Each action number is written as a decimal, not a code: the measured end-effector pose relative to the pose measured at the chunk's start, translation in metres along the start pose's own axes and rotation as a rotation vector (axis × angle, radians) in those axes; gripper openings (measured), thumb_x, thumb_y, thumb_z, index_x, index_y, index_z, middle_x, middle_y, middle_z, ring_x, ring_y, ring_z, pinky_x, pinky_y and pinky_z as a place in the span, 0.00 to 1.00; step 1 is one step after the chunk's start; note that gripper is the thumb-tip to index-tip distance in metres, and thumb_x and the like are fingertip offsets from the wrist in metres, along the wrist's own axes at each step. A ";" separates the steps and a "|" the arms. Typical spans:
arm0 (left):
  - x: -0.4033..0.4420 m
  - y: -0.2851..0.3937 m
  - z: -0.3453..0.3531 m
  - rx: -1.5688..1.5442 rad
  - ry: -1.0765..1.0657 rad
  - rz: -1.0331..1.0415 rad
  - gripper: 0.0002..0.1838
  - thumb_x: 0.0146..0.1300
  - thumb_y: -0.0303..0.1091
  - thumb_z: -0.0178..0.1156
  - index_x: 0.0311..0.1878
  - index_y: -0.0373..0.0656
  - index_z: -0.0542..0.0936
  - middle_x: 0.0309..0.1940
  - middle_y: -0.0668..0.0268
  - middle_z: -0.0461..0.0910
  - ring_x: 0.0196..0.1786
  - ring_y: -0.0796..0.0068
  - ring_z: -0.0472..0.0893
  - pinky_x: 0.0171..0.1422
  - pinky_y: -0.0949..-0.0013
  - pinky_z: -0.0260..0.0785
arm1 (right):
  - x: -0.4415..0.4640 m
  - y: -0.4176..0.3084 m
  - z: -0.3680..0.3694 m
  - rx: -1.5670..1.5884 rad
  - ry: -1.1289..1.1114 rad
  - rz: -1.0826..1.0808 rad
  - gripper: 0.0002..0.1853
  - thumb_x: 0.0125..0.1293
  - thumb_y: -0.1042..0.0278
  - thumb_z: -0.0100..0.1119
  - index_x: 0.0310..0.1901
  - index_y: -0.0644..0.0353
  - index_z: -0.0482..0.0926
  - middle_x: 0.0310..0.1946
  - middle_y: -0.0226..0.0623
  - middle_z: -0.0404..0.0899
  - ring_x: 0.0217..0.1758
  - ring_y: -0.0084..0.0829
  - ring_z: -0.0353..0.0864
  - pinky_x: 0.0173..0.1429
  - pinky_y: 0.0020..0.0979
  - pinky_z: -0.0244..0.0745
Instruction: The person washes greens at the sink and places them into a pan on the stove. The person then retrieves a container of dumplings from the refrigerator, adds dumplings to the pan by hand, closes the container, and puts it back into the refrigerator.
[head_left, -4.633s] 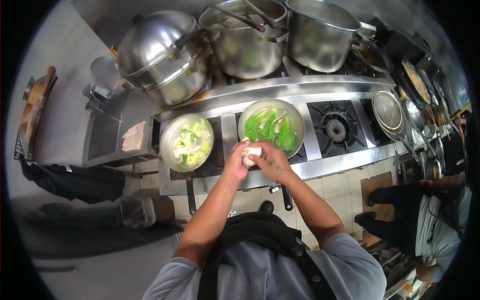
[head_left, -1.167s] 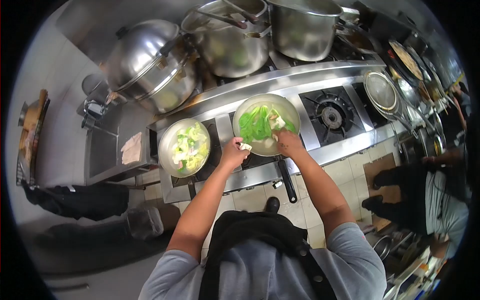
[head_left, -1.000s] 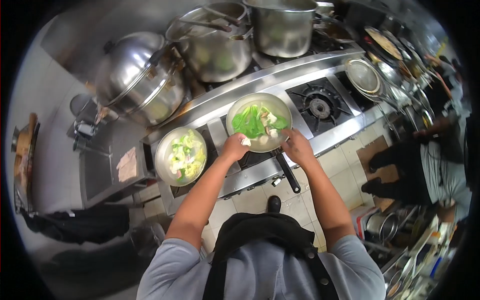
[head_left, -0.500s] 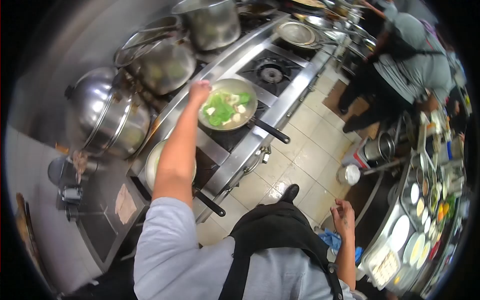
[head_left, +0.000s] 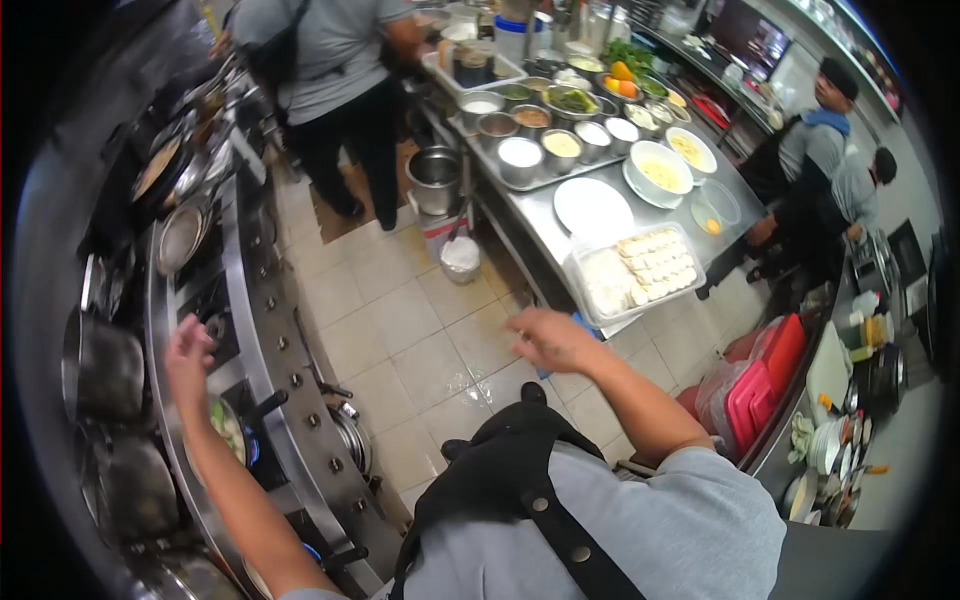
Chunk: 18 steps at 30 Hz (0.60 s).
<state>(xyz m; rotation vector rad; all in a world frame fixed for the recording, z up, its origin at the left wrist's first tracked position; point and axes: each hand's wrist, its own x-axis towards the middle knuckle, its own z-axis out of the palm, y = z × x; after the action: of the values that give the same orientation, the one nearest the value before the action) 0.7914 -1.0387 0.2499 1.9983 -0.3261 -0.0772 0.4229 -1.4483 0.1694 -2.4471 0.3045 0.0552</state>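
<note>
My left hand [head_left: 190,350] hangs over the stove [head_left: 255,340], holding nothing, its fingers apart and loosely bent. Just below it sits a frying pan [head_left: 246,428] with green leaves and pale pieces inside, partly hidden by my forearm. A blue flame burns under this pan. In front of my body, above the tiled floor, my right hand [head_left: 545,338] is empty with its fingers loosely stretched. The nearest thing to it is a clear tub [head_left: 588,312] of pale rolled pieces at the counter's edge. A second pan's handle [head_left: 345,558] shows beside my left arm.
On the steel counter [head_left: 520,205] stand a white plate [head_left: 594,208], bowls and several small metal containers of ingredients. A co-worker [head_left: 345,90] stands between stove and counter; two people [head_left: 815,165] are at far right. A white bucket [head_left: 461,260] sits on the floor.
The view has swung right, from the stove toward the counter. My left hand, closed above the leafy pan before, has opened. My right hand has risen in front of me.
</note>
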 end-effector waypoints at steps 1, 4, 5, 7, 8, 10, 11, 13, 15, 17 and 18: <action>-0.011 0.008 0.032 -0.040 -0.026 -0.003 0.21 0.63 0.38 0.61 0.57 0.41 0.74 0.38 0.74 0.77 0.38 0.86 0.74 0.36 0.81 0.64 | -0.008 0.019 -0.020 0.072 0.114 0.091 0.18 0.61 0.62 0.59 0.51 0.59 0.76 0.48 0.47 0.77 0.49 0.43 0.78 0.53 0.38 0.73; -0.053 0.030 0.140 -0.045 -0.190 -0.014 0.18 0.62 0.38 0.61 0.53 0.41 0.77 0.36 0.71 0.79 0.37 0.84 0.76 0.36 0.80 0.67 | -0.045 0.104 -0.078 0.061 0.441 0.378 0.16 0.59 0.64 0.61 0.49 0.59 0.78 0.44 0.46 0.79 0.45 0.39 0.80 0.50 0.36 0.74; -0.073 0.043 0.183 -0.132 -0.299 -0.014 0.17 0.63 0.37 0.61 0.52 0.41 0.77 0.37 0.70 0.79 0.38 0.83 0.77 0.37 0.78 0.69 | -0.059 0.131 -0.094 0.027 0.537 0.445 0.16 0.59 0.65 0.62 0.48 0.60 0.78 0.43 0.45 0.79 0.44 0.39 0.80 0.49 0.36 0.74; -0.112 0.067 0.271 -0.122 -0.573 -0.027 0.18 0.64 0.34 0.58 0.55 0.38 0.75 0.42 0.65 0.80 0.41 0.77 0.79 0.43 0.74 0.73 | -0.086 0.182 -0.121 -0.106 0.765 0.507 0.16 0.58 0.65 0.62 0.46 0.62 0.78 0.42 0.45 0.79 0.43 0.40 0.79 0.49 0.37 0.73; -0.131 0.081 0.318 -0.299 -0.787 -0.037 0.21 0.65 0.38 0.58 0.56 0.35 0.73 0.47 0.58 0.80 0.45 0.71 0.81 0.46 0.70 0.75 | -0.098 0.209 -0.131 -0.205 0.899 0.502 0.15 0.59 0.65 0.62 0.46 0.63 0.78 0.41 0.45 0.79 0.43 0.40 0.79 0.49 0.37 0.73; -0.169 0.141 0.406 -0.432 -1.053 -0.257 0.26 0.67 0.39 0.55 0.61 0.30 0.66 0.52 0.53 0.77 0.50 0.67 0.79 0.50 0.67 0.75 | -0.117 0.267 -0.143 -0.265 0.962 0.581 0.15 0.60 0.63 0.61 0.45 0.64 0.78 0.39 0.45 0.79 0.40 0.38 0.79 0.47 0.35 0.73; -0.183 0.157 0.449 -0.455 -1.089 -0.310 0.27 0.67 0.38 0.55 0.62 0.28 0.64 0.52 0.53 0.76 0.51 0.67 0.79 0.50 0.68 0.74 | -0.119 0.291 -0.145 -0.336 1.026 0.655 0.16 0.61 0.61 0.60 0.45 0.64 0.78 0.37 0.45 0.79 0.37 0.36 0.79 0.45 0.34 0.73; -0.202 0.167 0.532 -0.488 -1.023 -0.414 0.30 0.65 0.41 0.57 0.62 0.28 0.65 0.51 0.55 0.76 0.49 0.69 0.78 0.49 0.70 0.73 | -0.118 0.327 -0.145 -0.166 1.035 0.680 0.16 0.62 0.60 0.59 0.44 0.65 0.78 0.36 0.44 0.80 0.37 0.35 0.78 0.45 0.33 0.73; -0.214 0.183 0.582 -0.298 -1.016 -0.484 0.32 0.64 0.42 0.59 0.62 0.28 0.65 0.50 0.55 0.76 0.47 0.71 0.77 0.47 0.71 0.72 | -0.118 0.345 -0.140 0.144 1.066 0.703 0.16 0.64 0.58 0.57 0.42 0.66 0.79 0.34 0.41 0.80 0.36 0.30 0.77 0.43 0.30 0.72; -0.227 0.179 0.609 -0.107 -1.019 -0.544 0.34 0.62 0.44 0.60 0.63 0.28 0.65 0.49 0.56 0.76 0.45 0.73 0.77 0.45 0.73 0.71 | -0.114 0.353 -0.131 0.293 1.029 0.690 0.17 0.64 0.57 0.57 0.42 0.66 0.78 0.37 0.43 0.80 0.38 0.34 0.78 0.45 0.32 0.72; -0.237 0.169 0.617 0.013 -0.973 -0.513 0.32 0.60 0.46 0.61 0.59 0.29 0.69 0.46 0.58 0.76 0.42 0.75 0.76 0.42 0.74 0.70 | -0.113 0.351 -0.129 0.417 1.006 0.673 0.18 0.64 0.56 0.56 0.43 0.66 0.78 0.39 0.46 0.79 0.39 0.38 0.79 0.47 0.35 0.72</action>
<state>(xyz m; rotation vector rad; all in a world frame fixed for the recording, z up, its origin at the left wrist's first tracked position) 0.4084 -1.5852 0.1099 1.8813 -0.4032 -1.3888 0.2270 -1.7702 0.0676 -1.6799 1.3921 -0.8684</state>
